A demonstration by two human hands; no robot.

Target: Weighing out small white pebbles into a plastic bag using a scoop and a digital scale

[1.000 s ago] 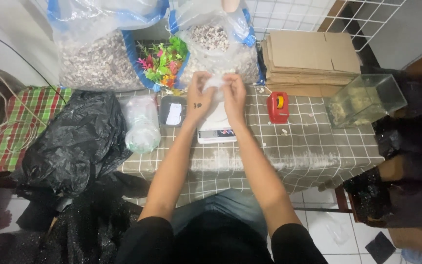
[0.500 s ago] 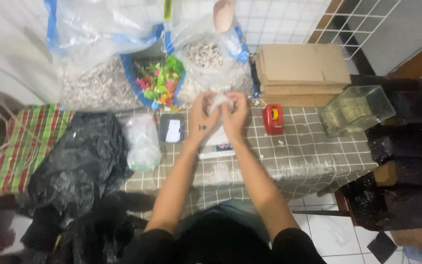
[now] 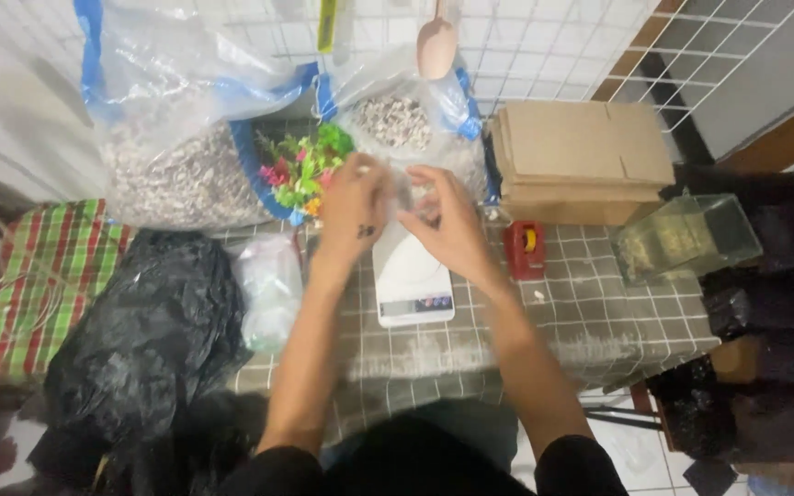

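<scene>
White tiled wall and wire grid backing a checked counter [image 3: 599,321]. Holding one small clear plastic bag [image 3: 403,188] above one white digital scale [image 3: 411,276], between both hands at equal reach: left hand [image 3: 353,204] fingers pinching its left edge, right hand [image 3: 448,220] fingers closing on its right edge. Bag blurred, long axis unclear. Lying behind: two big clear sacks of pale bits [image 3: 176,174], one scoop [image 3: 436,41], one cardboard stack [image 3: 581,156]. Sitting right: one red tape dispenser [image 3: 526,248].
</scene>
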